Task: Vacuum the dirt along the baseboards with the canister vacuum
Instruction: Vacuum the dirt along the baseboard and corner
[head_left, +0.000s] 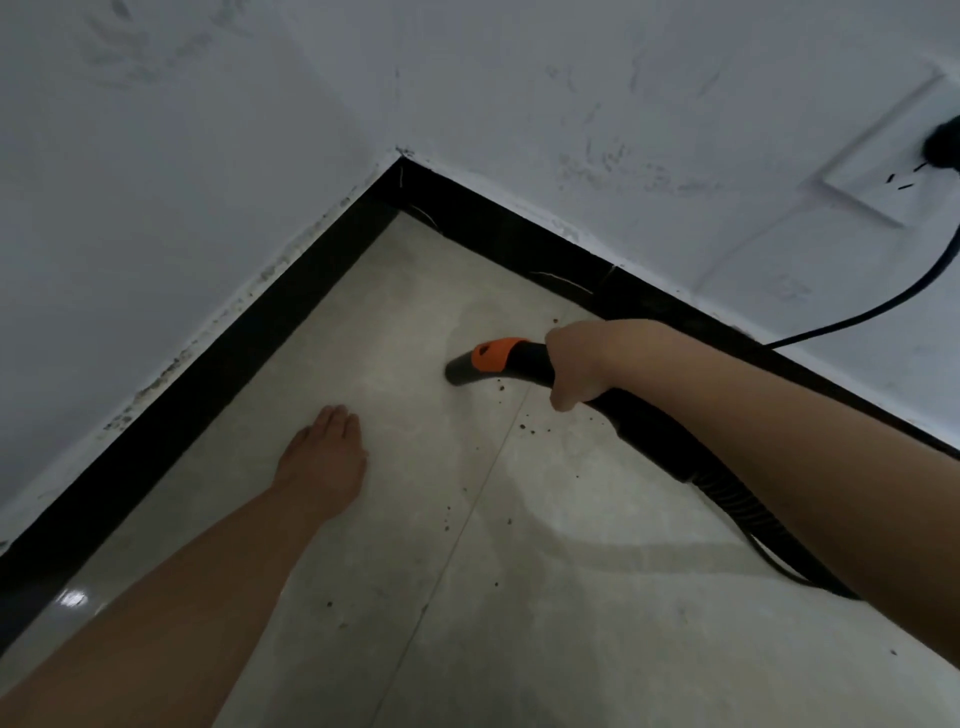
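The right hand (576, 364) is wrapped around the black vacuum handle (535, 361) just behind its orange collar (493, 354) — fingers curled fully round it. The handle's long axis runs roughly level across the view, its open nozzle end (457, 371) pointing left, low over the tiled floor (519, 597) near the black baseboard (519, 228). Brown dirt crumbs (524, 427) lie scattered below it. The ribbed hose (727, 493) trails back right. The left hand (324, 457) rests flat on the floor, fingers straight.
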